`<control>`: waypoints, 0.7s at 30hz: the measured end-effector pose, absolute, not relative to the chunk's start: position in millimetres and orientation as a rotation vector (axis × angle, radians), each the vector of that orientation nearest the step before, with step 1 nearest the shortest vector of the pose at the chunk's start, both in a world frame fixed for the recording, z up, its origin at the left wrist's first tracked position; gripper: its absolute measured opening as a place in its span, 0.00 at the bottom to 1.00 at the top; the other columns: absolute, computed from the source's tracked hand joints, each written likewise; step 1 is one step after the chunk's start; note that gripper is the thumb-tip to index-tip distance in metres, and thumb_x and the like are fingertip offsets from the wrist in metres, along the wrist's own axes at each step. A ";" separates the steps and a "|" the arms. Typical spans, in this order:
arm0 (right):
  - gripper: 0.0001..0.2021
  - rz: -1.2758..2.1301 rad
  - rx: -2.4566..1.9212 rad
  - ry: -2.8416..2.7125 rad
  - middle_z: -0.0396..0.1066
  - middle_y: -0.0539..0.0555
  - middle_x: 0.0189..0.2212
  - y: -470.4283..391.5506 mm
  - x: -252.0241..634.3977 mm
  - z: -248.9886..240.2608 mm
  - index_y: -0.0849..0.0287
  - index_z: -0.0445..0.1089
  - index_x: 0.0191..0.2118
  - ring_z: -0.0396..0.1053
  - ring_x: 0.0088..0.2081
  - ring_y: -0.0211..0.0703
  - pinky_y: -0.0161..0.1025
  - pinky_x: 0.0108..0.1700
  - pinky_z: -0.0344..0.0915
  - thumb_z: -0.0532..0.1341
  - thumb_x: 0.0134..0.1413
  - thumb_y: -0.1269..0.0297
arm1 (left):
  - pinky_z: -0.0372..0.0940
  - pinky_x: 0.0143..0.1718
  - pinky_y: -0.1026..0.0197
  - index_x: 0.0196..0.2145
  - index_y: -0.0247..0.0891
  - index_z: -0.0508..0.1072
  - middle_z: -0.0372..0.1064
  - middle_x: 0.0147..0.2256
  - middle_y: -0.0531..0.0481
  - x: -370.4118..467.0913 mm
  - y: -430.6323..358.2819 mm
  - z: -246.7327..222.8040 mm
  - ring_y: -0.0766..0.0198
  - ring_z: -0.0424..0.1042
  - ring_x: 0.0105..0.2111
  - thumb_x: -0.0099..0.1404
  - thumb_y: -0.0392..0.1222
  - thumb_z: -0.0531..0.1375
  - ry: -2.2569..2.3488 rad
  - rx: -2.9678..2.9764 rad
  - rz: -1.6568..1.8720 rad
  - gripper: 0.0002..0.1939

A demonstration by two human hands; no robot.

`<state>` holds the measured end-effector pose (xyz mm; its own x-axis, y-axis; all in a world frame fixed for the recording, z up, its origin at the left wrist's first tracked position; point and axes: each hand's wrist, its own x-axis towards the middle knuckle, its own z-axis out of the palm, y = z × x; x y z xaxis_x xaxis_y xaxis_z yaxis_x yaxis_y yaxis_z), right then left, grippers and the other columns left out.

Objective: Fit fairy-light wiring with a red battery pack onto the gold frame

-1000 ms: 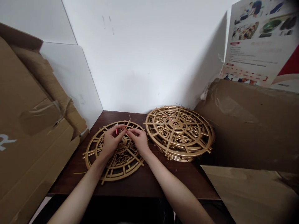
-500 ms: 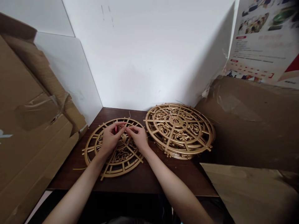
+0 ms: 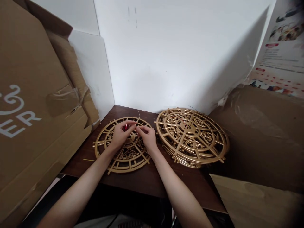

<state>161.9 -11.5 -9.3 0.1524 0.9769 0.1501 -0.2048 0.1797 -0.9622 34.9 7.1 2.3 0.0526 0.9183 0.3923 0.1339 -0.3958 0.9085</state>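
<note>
A round gold openwork frame (image 3: 128, 165) with bars and scrolls lies flat on the dark wooden table. Over its centre, my left hand (image 3: 120, 135) is closed, and a small shiny red object (image 3: 126, 127) shows between its thumb and fingers; its kind is unclear. The fingertips of my right hand (image 3: 147, 136) are pinched together and meet those of the left. Whatever is between those fingertips is too small to make out. A thin wire end (image 3: 139, 114) sticks up beyond the frame's far rim.
Right of the hands is a stack of similar gold frames (image 3: 193, 144), with thin wires on top. A yellow strand (image 3: 89, 160) lies at the left on the table (image 3: 152, 182). Cardboard boxes (image 3: 28, 63) (image 3: 268, 126) flank both sides. A white wall panel (image 3: 178, 57) rises behind.
The view has shifted, so everything appears farther right and more of the left box's lettering shows. Both hands remain together over the frame's centre, fingertips still meeting.
</note>
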 end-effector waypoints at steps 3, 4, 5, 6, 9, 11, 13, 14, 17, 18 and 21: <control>0.12 1.078 -0.995 -1.050 0.71 0.50 0.20 -11.4 162.5 -9.7 0.62 0.76 0.27 0.63 0.23 0.35 0.33 0.27 0.61 0.67 0.40 0.57 | 0.51 0.20 0.65 0.34 0.37 0.78 0.65 0.20 0.55 34.3 8.9 0.6 0.70 0.56 0.18 0.56 0.45 0.63 1.076 1.626 1.430 0.10; 0.12 1.081 -0.997 -1.060 0.72 0.50 0.21 -11.2 163.0 -9.8 0.62 0.76 0.27 0.64 0.24 0.36 0.33 0.27 0.61 0.67 0.41 0.57 | 0.51 0.20 0.65 0.33 0.37 0.78 0.66 0.20 0.54 34.0 9.6 0.0 0.70 0.55 0.19 0.56 0.45 0.64 1.079 1.629 1.432 0.10; 0.12 1.085 -0.999 -1.071 0.72 0.50 0.21 -11.0 163.5 -9.9 0.62 0.76 0.27 0.64 0.24 0.36 0.34 0.28 0.61 0.66 0.41 0.57 | 0.51 0.21 0.65 0.33 0.36 0.78 0.66 0.21 0.54 33.6 10.3 -0.5 0.70 0.56 0.19 0.56 0.45 0.64 1.080 1.632 1.434 0.10; 0.12 1.086 -1.003 -1.081 0.72 0.50 0.21 -10.8 164.0 -9.9 0.62 0.76 0.28 0.64 0.24 0.36 0.34 0.28 0.61 0.66 0.42 0.57 | 0.51 0.21 0.65 0.33 0.36 0.78 0.67 0.22 0.54 33.3 11.1 -1.0 0.70 0.56 0.19 0.56 0.44 0.64 1.083 1.634 1.439 0.10; 0.11 1.081 -1.017 -1.108 0.71 0.50 0.21 -10.5 164.8 -9.9 0.62 0.76 0.28 0.64 0.24 0.37 0.35 0.29 0.60 0.66 0.42 0.58 | 0.51 0.21 0.65 0.33 0.36 0.79 0.67 0.22 0.54 32.4 12.7 -1.9 0.70 0.56 0.19 0.56 0.45 0.64 1.098 1.632 1.459 0.10; 0.11 1.076 -1.022 -1.130 0.71 0.50 0.20 -10.6 164.6 -9.7 0.63 0.76 0.28 0.64 0.24 0.37 0.35 0.29 0.60 0.66 0.42 0.59 | 0.50 0.20 0.65 0.33 0.36 0.79 0.65 0.20 0.55 32.0 13.2 -2.0 0.70 0.55 0.18 0.56 0.45 0.64 1.105 1.627 1.462 0.10; 0.10 1.076 -1.026 -1.150 0.71 0.50 0.20 -10.8 164.3 -9.5 0.63 0.77 0.28 0.63 0.24 0.36 0.34 0.29 0.59 0.66 0.42 0.59 | 0.50 0.20 0.65 0.33 0.37 0.79 0.63 0.18 0.56 31.8 13.4 -2.1 0.70 0.54 0.18 0.56 0.45 0.64 1.103 1.627 1.461 0.10; 0.10 1.077 -1.032 -1.155 0.71 0.50 0.20 -10.9 164.1 -9.4 0.63 0.77 0.28 0.63 0.23 0.36 0.34 0.28 0.59 0.66 0.42 0.59 | 0.50 0.20 0.65 0.33 0.37 0.79 0.63 0.18 0.56 31.6 13.6 -2.2 0.70 0.55 0.18 0.56 0.45 0.64 1.102 1.628 1.462 0.10; 0.10 1.075 -1.050 -1.159 0.71 0.49 0.19 -11.3 163.7 -9.0 0.62 0.76 0.27 0.63 0.23 0.35 0.33 0.27 0.59 0.66 0.42 0.59 | 0.51 0.20 0.65 0.33 0.38 0.79 0.64 0.18 0.55 31.0 14.6 -3.2 0.69 0.56 0.18 0.56 0.45 0.64 1.107 1.639 1.466 0.10; 0.10 1.073 -1.051 -1.157 0.70 0.49 0.19 -11.4 163.7 -8.9 0.62 0.76 0.27 0.63 0.23 0.35 0.33 0.27 0.59 0.66 0.42 0.59 | 0.51 0.20 0.65 0.33 0.38 0.79 0.64 0.18 0.55 30.7 15.0 -3.6 0.69 0.56 0.18 0.56 0.45 0.64 1.106 1.641 1.465 0.10; 0.10 1.056 -1.026 -1.142 0.70 0.49 0.19 -11.5 164.1 -8.7 0.62 0.76 0.27 0.63 0.23 0.35 0.33 0.27 0.60 0.66 0.42 0.59 | 0.51 0.19 0.65 0.33 0.38 0.79 0.63 0.17 0.56 30.3 16.2 -4.7 0.70 0.55 0.17 0.56 0.45 0.64 1.102 1.637 1.460 0.10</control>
